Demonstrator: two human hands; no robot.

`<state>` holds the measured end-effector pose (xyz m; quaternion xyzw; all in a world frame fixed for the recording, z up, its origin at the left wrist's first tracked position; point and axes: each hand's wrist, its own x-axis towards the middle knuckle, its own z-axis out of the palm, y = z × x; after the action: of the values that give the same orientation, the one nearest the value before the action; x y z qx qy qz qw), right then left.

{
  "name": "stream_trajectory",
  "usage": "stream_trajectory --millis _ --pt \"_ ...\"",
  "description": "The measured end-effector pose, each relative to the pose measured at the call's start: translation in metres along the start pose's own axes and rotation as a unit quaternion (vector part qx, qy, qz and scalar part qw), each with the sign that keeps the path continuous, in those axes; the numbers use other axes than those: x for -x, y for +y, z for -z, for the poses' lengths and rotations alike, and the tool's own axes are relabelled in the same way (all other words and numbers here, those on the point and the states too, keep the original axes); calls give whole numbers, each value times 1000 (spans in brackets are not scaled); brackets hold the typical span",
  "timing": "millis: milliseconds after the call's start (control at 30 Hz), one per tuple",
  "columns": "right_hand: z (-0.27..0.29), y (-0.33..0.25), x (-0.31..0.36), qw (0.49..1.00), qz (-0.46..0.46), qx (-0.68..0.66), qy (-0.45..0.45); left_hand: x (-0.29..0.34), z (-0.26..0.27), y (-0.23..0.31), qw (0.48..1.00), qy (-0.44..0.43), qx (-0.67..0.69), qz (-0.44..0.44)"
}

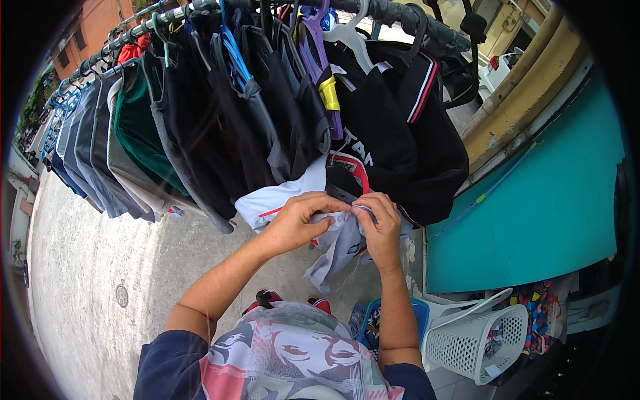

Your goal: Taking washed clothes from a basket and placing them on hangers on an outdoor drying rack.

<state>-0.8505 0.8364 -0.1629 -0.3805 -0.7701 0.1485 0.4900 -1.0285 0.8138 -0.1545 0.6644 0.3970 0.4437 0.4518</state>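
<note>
A white and light-grey shirt (293,187) with red trim hangs in front of me, its lower part dangling in loose folds. Its red-edged neck opening shows just above my fingers. My left hand (303,219) pinches the shirt's fabric between thumb and fingers. Close beside it, my right hand (379,223) grips the same cloth, and the fingertips of both hands nearly meet. What exactly lies between the fingertips is partly hidden. Right behind the shirt hangs a black garment (383,133) with a red, white and blue stripe.
A clothes rail (167,17) runs across the top, packed with dark, green and grey clothes. A purple hanger (317,33) carries a yellow band. At right stand a teal panel (527,213), a white plastic basket (467,343) and a blue basket (421,313). Concrete ground (100,253) lies at left.
</note>
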Motion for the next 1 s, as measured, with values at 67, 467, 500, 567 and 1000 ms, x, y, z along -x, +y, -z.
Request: stream_trajectory --millis 67,467,500,567,1000 --pt "3 -1 2 1000 4 5 -17 0 -1 1 982 8 -164 -97" --pt "-9 -18 14 993 86 79 15 -6 -4 -7 993 69 -31 -95" --pt "-12 -17 16 990 87 105 45 -6 -4 -7 993 70 -31 -94" --pt "-19 -16 17 986 105 115 58 -4 -4 -7 996 81 24 -23" --pt "-12 -20 10 997 71 16 31 7 1 -1 998 60 30 -20"
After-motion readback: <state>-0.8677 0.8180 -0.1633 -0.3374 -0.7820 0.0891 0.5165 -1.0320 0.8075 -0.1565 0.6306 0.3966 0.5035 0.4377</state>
